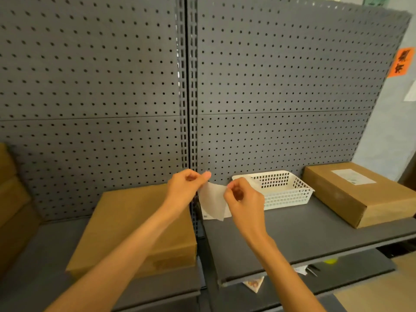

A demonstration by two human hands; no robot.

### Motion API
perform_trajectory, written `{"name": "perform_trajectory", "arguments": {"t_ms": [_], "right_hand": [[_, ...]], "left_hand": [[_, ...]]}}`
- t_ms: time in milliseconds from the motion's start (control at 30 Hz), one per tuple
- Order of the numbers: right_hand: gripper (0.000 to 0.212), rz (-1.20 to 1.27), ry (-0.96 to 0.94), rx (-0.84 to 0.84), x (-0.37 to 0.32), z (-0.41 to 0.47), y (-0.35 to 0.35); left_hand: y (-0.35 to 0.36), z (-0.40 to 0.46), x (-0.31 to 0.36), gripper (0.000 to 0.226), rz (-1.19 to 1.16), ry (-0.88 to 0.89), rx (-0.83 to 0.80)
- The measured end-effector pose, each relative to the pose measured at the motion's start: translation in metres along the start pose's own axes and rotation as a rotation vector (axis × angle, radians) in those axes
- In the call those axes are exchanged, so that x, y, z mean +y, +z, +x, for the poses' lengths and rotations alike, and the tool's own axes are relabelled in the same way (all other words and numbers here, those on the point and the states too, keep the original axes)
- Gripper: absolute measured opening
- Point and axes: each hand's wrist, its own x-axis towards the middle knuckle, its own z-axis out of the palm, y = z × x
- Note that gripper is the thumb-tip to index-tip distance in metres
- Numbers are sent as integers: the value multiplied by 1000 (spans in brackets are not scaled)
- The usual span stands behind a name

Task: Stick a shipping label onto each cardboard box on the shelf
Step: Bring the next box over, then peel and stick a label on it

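Above the grey shelf [304,233], the left hand [184,184] and right hand [244,197] each pinch an edge of a white shipping label [213,202] with curled fingers, holding it between an unlabelled cardboard box [139,224] and a white basket [283,188], with a labelled box [360,194] farther right.

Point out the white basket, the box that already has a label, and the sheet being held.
white basket [290,194], head view, front wall.
labelled box [337,194], head view, bare top left of its label.
held sheet [212,199], head view, middle between the hands.
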Motion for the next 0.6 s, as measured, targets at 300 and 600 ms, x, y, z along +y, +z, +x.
{"name": "perform_trajectory", "arguments": {"t_ms": [300, 600], "right_hand": [[15, 43, -118, -251, -26, -20, 36], [7, 57, 48, -224, -31, -12, 55]], "left_hand": [[-48, -17, -3, 27, -128, -70, 159], [-85, -21, -1, 20, -332, -77, 252]]}}
